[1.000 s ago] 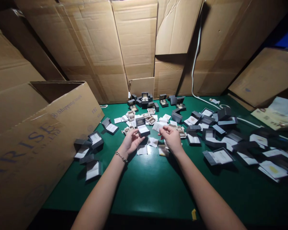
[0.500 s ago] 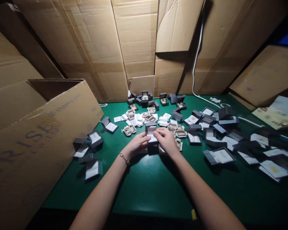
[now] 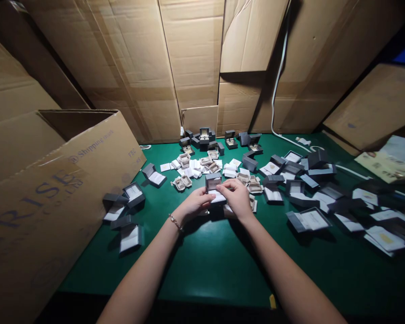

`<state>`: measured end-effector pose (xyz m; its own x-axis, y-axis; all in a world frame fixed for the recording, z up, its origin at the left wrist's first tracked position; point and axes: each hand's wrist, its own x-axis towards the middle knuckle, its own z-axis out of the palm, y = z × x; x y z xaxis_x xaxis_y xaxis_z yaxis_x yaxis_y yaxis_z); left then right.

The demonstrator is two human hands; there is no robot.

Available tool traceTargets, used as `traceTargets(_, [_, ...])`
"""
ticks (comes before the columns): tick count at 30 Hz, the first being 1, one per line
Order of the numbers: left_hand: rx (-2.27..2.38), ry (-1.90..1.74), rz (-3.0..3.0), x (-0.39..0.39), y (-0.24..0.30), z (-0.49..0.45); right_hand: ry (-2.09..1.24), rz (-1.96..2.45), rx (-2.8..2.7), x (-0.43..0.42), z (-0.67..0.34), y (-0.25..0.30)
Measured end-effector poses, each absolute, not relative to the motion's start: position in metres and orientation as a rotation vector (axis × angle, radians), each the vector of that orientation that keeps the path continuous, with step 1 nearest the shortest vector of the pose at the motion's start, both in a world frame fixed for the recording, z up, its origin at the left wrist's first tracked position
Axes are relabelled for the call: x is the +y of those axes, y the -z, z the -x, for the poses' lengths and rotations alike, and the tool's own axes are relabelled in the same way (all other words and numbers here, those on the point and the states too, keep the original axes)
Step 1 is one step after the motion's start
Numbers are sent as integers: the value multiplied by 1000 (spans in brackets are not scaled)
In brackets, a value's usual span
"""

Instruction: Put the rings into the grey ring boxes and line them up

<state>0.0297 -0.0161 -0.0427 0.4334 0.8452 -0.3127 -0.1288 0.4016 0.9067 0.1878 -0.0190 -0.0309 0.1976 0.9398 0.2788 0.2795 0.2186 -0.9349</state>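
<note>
A small dark grey jewelry box (image 3: 213, 181) with a raised lid and a white lining sits between my hands at mid-table. My left hand (image 3: 196, 202) grips its left side, the thumb lying over the front edge. From the right, my right hand (image 3: 236, 197) has its fingers at the box's inside and right edge; what the fingertips press on is partly hidden. Just beyond lie loose beige box inserts (image 3: 181, 182) and small white cards (image 3: 192, 168). More beige inserts (image 3: 255, 184) lie close to my right hand.
Several opened grey boxes (image 3: 308, 219) crowd the right side of the green table (image 3: 209, 265). A few more boxes (image 3: 130, 236) stand at the left beside a large carton (image 3: 97, 148). Boxes with metallic contents (image 3: 204, 135) line the back. A white cable (image 3: 273, 103) hangs down behind.
The box has shifted very slightly toward me and tilted a little. My right fingers have moved slightly over its inside, and my left thumb reaches further onto the front.
</note>
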Motion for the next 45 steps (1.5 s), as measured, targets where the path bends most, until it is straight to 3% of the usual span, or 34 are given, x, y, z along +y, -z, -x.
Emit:
traceTargets(13, [953, -621, -1078, -22, 27, -31, -394, 1418, -1569, -19, -195, 35])
traceTargets(23, [888, -572, -1105, -24, 23, -30, -926, 1352, -1454, -18, -186, 34])
traceTargets(37, [903, -522, -1145, -29, 14, -32, -723, 1400, -1526, -18, -195, 30])
traceTargets(45, [898, -768, -986, -20, 23, -32, -645, 1394, -1176, -13, -197, 29])
